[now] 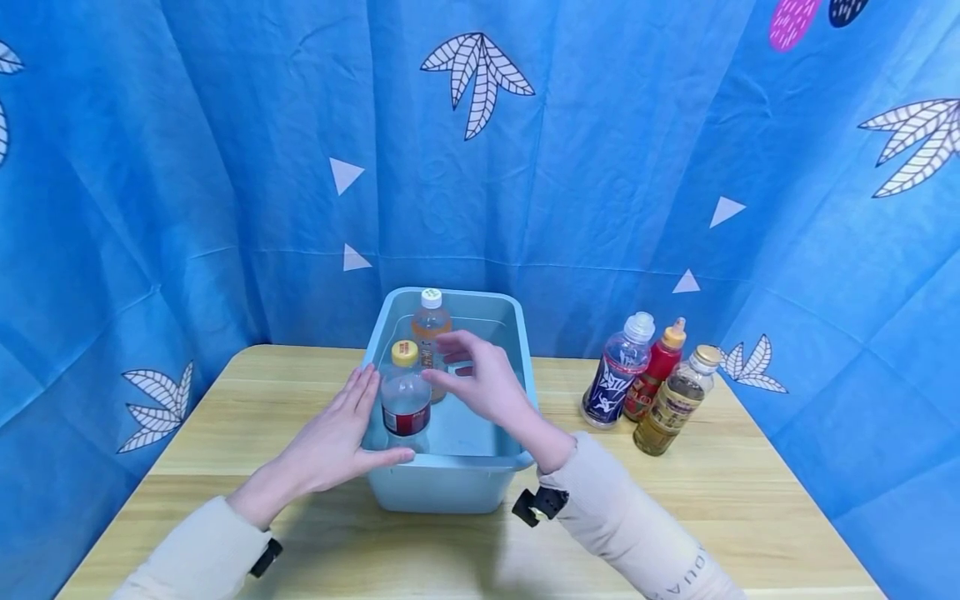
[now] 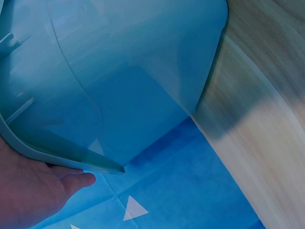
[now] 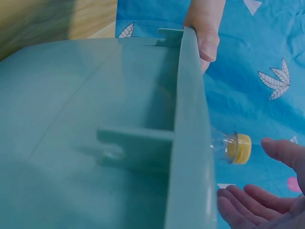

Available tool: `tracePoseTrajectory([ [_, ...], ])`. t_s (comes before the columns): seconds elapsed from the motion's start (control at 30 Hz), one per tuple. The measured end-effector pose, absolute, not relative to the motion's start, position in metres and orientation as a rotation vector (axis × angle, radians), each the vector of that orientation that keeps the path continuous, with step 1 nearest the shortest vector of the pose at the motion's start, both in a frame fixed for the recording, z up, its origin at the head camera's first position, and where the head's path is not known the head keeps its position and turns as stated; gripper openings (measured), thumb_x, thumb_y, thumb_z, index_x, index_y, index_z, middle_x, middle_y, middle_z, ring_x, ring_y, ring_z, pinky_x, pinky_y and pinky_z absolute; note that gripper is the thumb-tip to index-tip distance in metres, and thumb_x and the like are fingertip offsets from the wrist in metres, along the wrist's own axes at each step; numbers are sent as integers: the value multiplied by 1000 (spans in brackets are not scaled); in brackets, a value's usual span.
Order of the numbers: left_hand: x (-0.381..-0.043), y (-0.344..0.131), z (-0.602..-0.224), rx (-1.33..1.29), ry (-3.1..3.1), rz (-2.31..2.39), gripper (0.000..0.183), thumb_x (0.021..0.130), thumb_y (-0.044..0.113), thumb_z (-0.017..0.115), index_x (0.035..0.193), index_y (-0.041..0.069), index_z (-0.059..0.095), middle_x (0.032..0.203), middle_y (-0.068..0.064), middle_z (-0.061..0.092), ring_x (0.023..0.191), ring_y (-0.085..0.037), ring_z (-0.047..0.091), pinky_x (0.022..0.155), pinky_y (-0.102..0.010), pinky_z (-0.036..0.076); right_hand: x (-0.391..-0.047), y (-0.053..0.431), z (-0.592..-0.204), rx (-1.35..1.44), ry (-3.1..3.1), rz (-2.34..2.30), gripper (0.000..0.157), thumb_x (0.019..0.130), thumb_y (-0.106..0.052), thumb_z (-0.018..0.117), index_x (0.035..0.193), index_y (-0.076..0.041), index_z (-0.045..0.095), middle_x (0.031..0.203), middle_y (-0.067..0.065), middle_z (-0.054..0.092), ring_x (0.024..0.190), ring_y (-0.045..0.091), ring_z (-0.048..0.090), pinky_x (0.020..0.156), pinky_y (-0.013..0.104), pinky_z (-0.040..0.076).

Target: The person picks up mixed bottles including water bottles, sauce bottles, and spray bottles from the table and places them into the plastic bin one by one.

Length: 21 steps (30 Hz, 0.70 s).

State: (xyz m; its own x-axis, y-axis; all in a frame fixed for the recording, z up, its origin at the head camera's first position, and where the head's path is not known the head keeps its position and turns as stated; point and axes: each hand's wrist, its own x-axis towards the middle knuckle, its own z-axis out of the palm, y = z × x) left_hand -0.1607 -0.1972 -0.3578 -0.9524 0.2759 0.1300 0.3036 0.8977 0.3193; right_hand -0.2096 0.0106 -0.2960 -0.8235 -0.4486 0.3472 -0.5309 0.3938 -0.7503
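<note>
Three bottles [image 1: 663, 363] stand right of the bin [image 1: 442, 486].

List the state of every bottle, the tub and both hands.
Tub: upright, uncovered
Yellow-capped bottle: upright, capped, inside tub
White-capped bottle: upright, capped, inside tub
Dark-labelled bottle: upright, capped
Red bottle: upright, nozzle-topped
Gold-capped bottle: upright, capped
Left hand: touching tub
Right hand: holding nothing

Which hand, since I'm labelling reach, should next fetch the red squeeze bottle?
Probably the right hand: empty and nearer the red squeeze bottle, while the left hand rests on the bin's rim.
</note>
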Motion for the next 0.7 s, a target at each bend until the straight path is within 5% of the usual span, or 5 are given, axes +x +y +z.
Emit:
tracePoseTrajectory([
  [0.7,-161,-198,-358,-444,-2994,-541,112,67,77,44,140,-1,12,147,-16,6,132,-33,5,100,-53,20,-198,50,-305,846,-2473,1522,35,79,-16,67,111,-3,58,103,9,61,91,23,59,78,35,49],
])
